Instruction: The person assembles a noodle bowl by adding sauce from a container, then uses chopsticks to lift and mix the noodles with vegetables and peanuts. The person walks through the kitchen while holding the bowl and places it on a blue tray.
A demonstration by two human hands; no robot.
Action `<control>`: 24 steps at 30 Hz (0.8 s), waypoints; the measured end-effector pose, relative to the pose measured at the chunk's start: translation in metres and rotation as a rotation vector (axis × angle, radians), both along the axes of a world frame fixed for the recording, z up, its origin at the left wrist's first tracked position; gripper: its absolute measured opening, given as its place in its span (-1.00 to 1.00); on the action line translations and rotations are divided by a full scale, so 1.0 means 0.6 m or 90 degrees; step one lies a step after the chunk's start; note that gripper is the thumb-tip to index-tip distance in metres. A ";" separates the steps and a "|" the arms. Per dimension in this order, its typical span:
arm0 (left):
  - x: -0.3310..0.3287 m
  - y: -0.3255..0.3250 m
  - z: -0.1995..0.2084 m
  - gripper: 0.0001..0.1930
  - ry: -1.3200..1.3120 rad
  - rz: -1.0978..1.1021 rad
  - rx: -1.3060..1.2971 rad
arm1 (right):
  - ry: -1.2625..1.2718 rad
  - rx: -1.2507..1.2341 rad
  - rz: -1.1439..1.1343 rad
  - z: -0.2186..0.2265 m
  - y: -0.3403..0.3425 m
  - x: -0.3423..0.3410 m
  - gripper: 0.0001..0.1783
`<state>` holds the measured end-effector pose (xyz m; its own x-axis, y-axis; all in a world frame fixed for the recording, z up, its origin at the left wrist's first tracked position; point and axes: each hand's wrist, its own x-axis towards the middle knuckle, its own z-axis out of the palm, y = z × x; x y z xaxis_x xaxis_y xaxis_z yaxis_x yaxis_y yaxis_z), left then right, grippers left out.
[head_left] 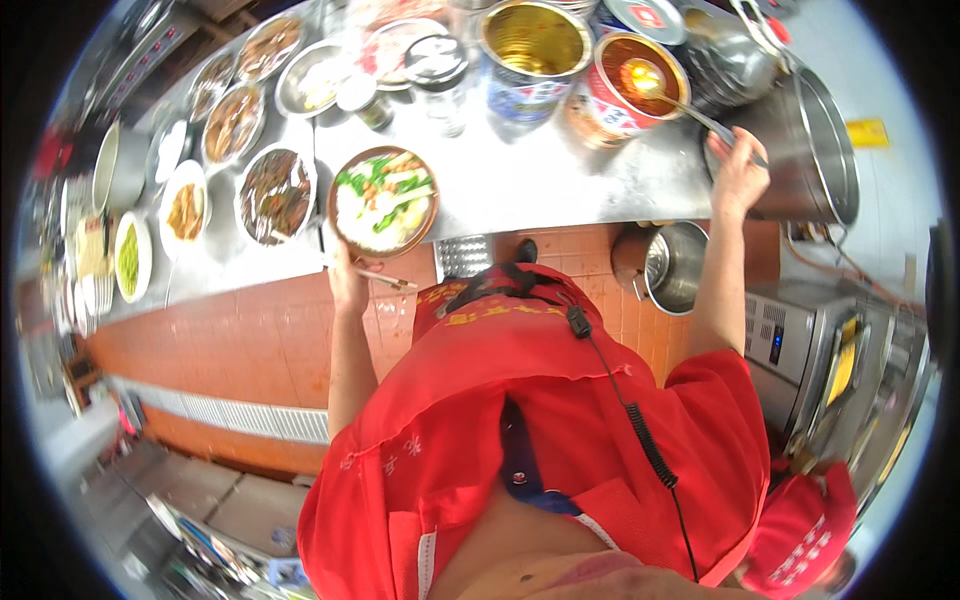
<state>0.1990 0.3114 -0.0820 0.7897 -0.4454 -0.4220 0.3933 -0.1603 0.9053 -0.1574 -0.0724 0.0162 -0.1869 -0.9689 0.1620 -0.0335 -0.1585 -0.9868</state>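
A brown-rimmed bowl [431, 226] of rice-like white food topped with green vegetables and brown bits is at the counter's front edge. My left hand [347, 278] grips its near-left rim. Thin sticks that look like chopsticks [392, 281] stick out by the same hand; how they are held is unclear. Over on the right, my right hand [741, 172] is closed around the handle of a metal ladle [706, 122]. The ladle's bowl sits inside a red-and-white can [612, 105] of reddish-orange sauce or oil, with a bright yellowish glint on it.
A blue-and-white can [525, 90] stands beside the red one. Film-covered bowls [276, 195] and dishes line the steel counter [480, 185] leftward. At right are a big steel pot [800, 160] and, lower, another pot [678, 270]. A person in red [805, 525] is behind me.
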 end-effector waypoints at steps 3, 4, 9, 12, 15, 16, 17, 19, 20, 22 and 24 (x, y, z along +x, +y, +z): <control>-0.015 -0.028 0.012 -0.68 0.009 0.033 0.016 | -0.015 -0.024 0.001 0.010 -0.015 -0.026 -0.76; -0.021 -0.032 0.017 -0.69 -0.037 -0.014 0.012 | -0.023 -0.053 0.024 0.013 -0.015 -0.031 -0.77; -0.060 -0.026 0.032 -0.72 -0.097 -0.092 0.093 | 0.038 -0.001 -0.003 0.018 -0.004 -0.027 -0.77; -0.071 -0.031 0.033 -0.75 -0.123 -0.116 0.129 | 0.037 -0.013 0.004 0.010 0.002 -0.022 -0.77; -0.068 -0.041 0.033 -0.74 -0.116 -0.136 0.139 | 0.063 -0.042 0.008 -0.003 0.008 -0.022 -0.76; -0.066 -0.044 0.033 -0.74 -0.133 -0.154 0.122 | 0.074 -0.052 0.009 -0.008 0.010 -0.021 -0.76; -0.065 -0.045 0.033 -0.74 -0.132 -0.164 0.142 | 0.080 -0.059 0.016 -0.012 0.014 -0.021 -0.76; -0.064 -0.048 0.029 -0.73 -0.110 -0.174 0.123 | 0.069 -0.054 0.004 -0.020 0.022 -0.019 -0.75; -0.065 -0.047 0.027 -0.74 -0.108 -0.177 0.139 | 0.075 -0.068 0.016 -0.022 0.028 -0.016 -0.75; -0.070 -0.046 0.018 -0.74 -0.092 -0.187 0.152 | 0.065 -0.035 0.008 -0.023 0.039 -0.010 -0.74; -0.076 -0.049 0.008 -0.75 -0.087 -0.210 0.103 | 0.052 -0.042 0.020 -0.023 0.047 -0.004 -0.73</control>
<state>0.1535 0.2821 -0.0770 0.6686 -0.6217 -0.4079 0.1737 -0.4028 0.8986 -0.1600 -0.0441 0.0026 -0.1401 -0.9610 0.2386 -0.1079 -0.2248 -0.9684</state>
